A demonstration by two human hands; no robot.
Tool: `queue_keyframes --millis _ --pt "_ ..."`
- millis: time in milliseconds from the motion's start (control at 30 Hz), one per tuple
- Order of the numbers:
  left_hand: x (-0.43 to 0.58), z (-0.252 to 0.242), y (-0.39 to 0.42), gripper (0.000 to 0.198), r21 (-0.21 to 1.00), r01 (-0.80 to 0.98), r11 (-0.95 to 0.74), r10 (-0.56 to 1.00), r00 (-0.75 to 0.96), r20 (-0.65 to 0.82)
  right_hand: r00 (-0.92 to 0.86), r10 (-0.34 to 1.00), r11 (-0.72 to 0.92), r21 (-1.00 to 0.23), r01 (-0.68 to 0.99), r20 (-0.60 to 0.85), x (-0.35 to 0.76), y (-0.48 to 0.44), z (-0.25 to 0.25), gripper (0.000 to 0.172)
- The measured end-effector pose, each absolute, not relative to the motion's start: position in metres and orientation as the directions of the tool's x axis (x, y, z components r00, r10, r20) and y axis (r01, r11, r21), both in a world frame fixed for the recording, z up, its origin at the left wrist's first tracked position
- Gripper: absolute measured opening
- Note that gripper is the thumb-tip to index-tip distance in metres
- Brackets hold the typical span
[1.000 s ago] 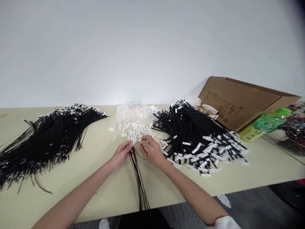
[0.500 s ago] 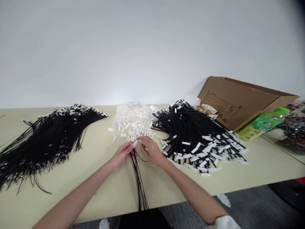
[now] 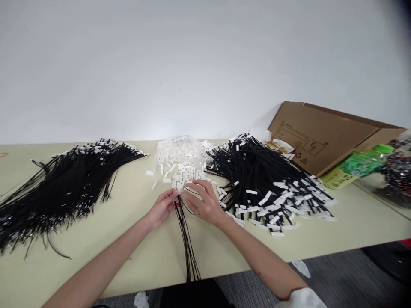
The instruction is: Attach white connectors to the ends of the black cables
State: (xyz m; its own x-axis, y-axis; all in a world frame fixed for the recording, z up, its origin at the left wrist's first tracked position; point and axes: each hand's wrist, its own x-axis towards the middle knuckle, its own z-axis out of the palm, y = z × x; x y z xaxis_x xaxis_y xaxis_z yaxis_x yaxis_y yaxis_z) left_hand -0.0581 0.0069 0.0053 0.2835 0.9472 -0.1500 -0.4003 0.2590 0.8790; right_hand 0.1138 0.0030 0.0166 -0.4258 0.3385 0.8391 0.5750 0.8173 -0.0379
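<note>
Near the middle of the table, my left hand [image 3: 165, 207] is closed in a pinch around the top of a bundle of thin black cables [image 3: 184, 244]. White connector pieces [image 3: 180, 187] show at its fingertips. The cables hang down toward the table's front edge. My right hand [image 3: 204, 203] is just right of the bundle, its index finger and thumb apart. One cable loops off the bundle, passing by these fingers and partly hidden under the hand. Loose white connectors [image 3: 189, 173] lie just beyond both hands.
A clear plastic bag [image 3: 181, 149] of white pieces lies behind the hands. Black cable piles stand left [image 3: 73, 184] and right [image 3: 260, 171], the right one with white ends. At far right are a cardboard box [image 3: 321, 137], a green bottle [image 3: 359, 167] and a dark tangled heap [image 3: 398, 167].
The fingers of my right hand have spread and drawn slightly away from the white connector. My left hand has stayed nearly in place, still pinching the bundle.
</note>
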Motion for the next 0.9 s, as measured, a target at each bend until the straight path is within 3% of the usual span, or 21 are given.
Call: queue_keyframes --millis 233,633,767,900 --pt "-0.059 0.004 0.007 0.017 0.878 -0.4 0.261 0.947 0.281 -0.154 -0.547 0.226 0.865 0.092 0.493 0.806 0.108 0.006 0.01 0.013" --pt "-0.057 0.008 0.005 0.021 0.904 -0.351 0.244 0.948 0.281 -0.147 -0.617 0.19 0.865 0.166 0.473 0.764 0.108 0.009 0.005 0.011" --pt "-0.056 0.007 0.005 0.021 0.901 -0.357 0.246 0.949 0.277 -0.149 -0.588 0.246 0.877 0.081 0.474 0.77 0.107 0.01 0.005 0.012" --pt "-0.055 0.007 0.004 0.02 0.896 -0.37 0.246 0.95 0.277 -0.147 -0.478 0.38 0.895 -0.183 0.408 0.792 0.106 0.009 0.006 0.015"
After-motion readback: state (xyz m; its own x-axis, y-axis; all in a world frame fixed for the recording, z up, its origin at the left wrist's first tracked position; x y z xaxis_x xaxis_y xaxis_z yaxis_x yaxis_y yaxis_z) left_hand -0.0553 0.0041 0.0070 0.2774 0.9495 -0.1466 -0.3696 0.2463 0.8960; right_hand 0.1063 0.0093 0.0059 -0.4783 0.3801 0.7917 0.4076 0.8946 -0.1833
